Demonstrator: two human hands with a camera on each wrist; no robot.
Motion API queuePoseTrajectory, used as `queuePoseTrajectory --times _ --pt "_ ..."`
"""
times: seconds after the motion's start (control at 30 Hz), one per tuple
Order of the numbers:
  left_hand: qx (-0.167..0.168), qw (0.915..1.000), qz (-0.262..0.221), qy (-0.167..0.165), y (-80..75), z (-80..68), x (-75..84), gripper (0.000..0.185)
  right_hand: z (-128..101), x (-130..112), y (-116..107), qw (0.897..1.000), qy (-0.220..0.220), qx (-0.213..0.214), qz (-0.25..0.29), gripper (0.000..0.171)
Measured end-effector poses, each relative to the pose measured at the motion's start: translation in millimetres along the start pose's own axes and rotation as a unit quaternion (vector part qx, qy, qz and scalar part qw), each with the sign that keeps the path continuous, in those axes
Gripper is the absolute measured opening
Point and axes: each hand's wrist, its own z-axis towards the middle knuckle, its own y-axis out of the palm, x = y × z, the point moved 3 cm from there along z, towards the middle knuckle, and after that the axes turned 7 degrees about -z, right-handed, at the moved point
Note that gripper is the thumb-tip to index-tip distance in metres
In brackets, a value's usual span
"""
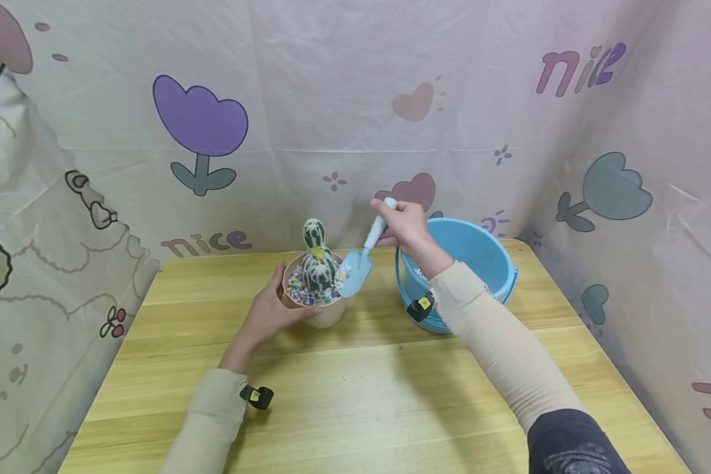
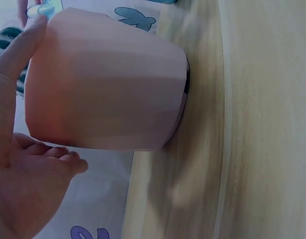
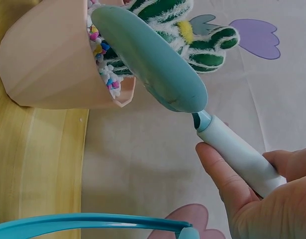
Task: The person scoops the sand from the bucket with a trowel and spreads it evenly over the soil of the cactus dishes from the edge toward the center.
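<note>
A pink pot (image 1: 322,309) (image 2: 108,89) (image 3: 48,59) stands on the wooden table (image 1: 361,395), filled with coloured pebbles (image 1: 308,293) (image 3: 100,55) around a green and white cactus (image 1: 316,260) (image 3: 192,37). My left hand (image 1: 269,313) (image 2: 23,164) grips the pot's left side, thumb up by its rim. My right hand (image 1: 405,227) (image 3: 262,199) holds the white handle of a small blue trowel (image 1: 358,266) (image 3: 157,64). The trowel's blade rests tilted at the pot's right rim, touching the pebbles.
A blue bucket (image 1: 468,263) with pebbles inside stands right of the pot, behind my right forearm; its rim (image 3: 88,221) shows in the right wrist view. A patterned cloth backdrop (image 1: 355,118) closes off the table on the back and both sides.
</note>
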Motion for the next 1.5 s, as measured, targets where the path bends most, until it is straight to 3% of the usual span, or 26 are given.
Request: queuePoseTrajectory --times 0.4,0.67,1.1,1.5 --pt "0.007 0.9999 -0.009 -0.002 2.6 -1.3 1.6 0.134 0.4 0.1 1.2 1.0 -0.001 0.002 -0.01 0.04" --pt "0.032 0.9994 -0.009 0.011 10.1 -4.7 4.6 0.125 -0.4 0.6 1.5 1.0 -0.002 -0.005 -0.014 0.042" --pt "0.114 0.9927 -0.036 0.018 30.1 -13.0 12.5 0.12 -0.8 -1.2 2.1 1.0 -0.005 -0.003 -0.023 0.041" --pt "0.179 0.9838 -0.013 0.001 42.7 -18.6 13.6 0.13 -3.3 -4.5 3.0 1.0 -0.007 -0.001 -0.026 0.044"
